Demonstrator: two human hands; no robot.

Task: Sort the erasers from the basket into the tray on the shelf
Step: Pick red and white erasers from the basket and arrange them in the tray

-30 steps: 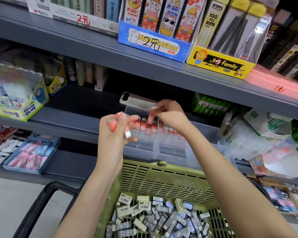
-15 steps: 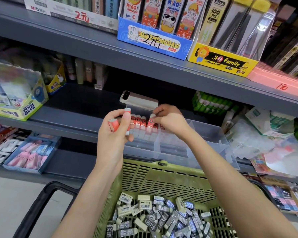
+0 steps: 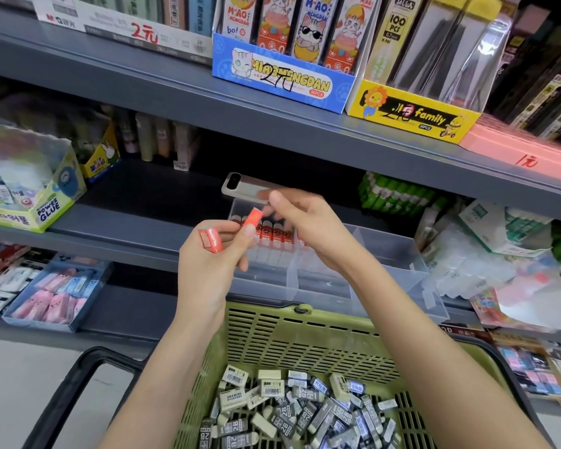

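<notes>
- An orange-red, paper-sleeved rectangular eraser [image 3: 210, 240] is gripped in the left hand [image 3: 208, 270]. The fingers are curled round it, and its teal-edged end face is turned toward the camera.
- A second orange-red sleeved eraser [image 3: 252, 218] is held tilted between the two hands. Its pale upper end is pinched by the right hand [image 3: 308, 231], thumb on top. Its lower end lies against the left thumb tip. Whether the left hand also bears its weight cannot be told.
- Both hands are raised, forearms converging upward, wrists roughly level and close together.
- Just behind and below the hands stands a clear, hard plastic tray with dividers [image 3: 386, 254], on a grey metal shelf [image 3: 136, 222].
- In the tray compartment directly behind the hands, a row of red-sleeved erasers [image 3: 274, 233] is seen standing upright side by side. The compartments under the right forearm show only bare plastic.
- A flat beige phone [image 3: 243, 187] lies across the tray's far rim, above the right fingertips.
- Below both forearms is an olive-green slotted plastic basket [image 3: 305, 338] with a black handle [image 3: 78, 384].
- A loose heap of grey, black and white block erasers [image 3: 305, 413] lies in the basket, many with sleeves marked 2B or bearing barcodes.
- To the left of the left hand, a yellow-green cardboard glue box [image 3: 42, 202] is noted.
</notes>
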